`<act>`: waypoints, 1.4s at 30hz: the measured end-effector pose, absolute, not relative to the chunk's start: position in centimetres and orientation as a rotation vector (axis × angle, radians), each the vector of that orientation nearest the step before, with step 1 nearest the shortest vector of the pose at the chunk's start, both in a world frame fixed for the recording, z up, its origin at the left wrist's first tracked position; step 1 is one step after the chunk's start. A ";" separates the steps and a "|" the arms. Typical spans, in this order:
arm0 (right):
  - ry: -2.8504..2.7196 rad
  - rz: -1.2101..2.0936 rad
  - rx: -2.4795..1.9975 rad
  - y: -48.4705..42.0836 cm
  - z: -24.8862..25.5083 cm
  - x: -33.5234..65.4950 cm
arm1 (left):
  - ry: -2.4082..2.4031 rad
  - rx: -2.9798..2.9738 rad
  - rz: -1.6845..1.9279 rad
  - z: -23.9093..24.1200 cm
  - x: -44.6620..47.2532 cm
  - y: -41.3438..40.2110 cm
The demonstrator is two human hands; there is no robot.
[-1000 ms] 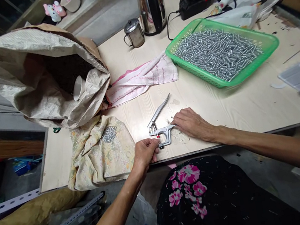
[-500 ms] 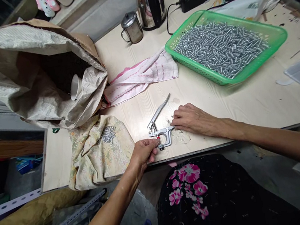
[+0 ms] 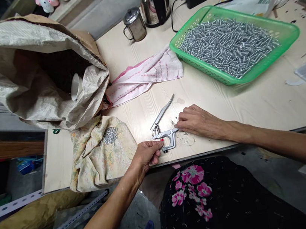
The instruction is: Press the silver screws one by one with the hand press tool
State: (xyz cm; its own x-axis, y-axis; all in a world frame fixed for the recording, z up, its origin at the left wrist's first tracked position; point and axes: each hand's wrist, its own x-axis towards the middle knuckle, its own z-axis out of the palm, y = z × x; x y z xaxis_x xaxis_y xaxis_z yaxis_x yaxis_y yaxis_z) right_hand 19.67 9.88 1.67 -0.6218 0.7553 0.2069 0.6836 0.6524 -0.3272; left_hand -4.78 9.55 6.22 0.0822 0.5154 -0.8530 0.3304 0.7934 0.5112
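A pair of grey snap-fastener pliers (image 3: 168, 133) lies at the table's front edge, its long upper handle raised and a spring beside the jaw. My right hand (image 3: 198, 123) is closed at the end of the lower handle, fingers curled. At the jaw, next to a small red piece, my left hand (image 3: 147, 153) is pinched; whatever its fingertips hold is too small to make out. Left of that hand, a small pile of metal pieces (image 3: 110, 135) rests on a floral cloth (image 3: 100, 167).
A green basket (image 3: 266, 70) full of small spring-like metal pieces stands at the right. Behind the pliers lies a pink-and-white towel (image 3: 147, 73). A large open sack (image 3: 30, 33) leans at the left. A metal cup (image 3: 135, 25) and a kettle (image 3: 154, 0) stand at the back.
The view has shifted slightly. Both hands and the pliers keep practically the same position, with the handle still raised.
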 end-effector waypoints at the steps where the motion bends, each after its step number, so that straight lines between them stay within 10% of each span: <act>1: -2.547 0.302 -1.153 9.9 1.6 19.7 | 1.531 0.707 0.157 6.2 -4.7 9.5; 28: -2.673 0.344 -1.065 11.0 3.9 19.3 | 1.514 0.798 0.265 5.7 -5.0 7.6; 42: -2.474 -0.240 -0.989 7.5 2.7 18.1 | 1.540 0.872 0.297 7.0 -4.9 5.0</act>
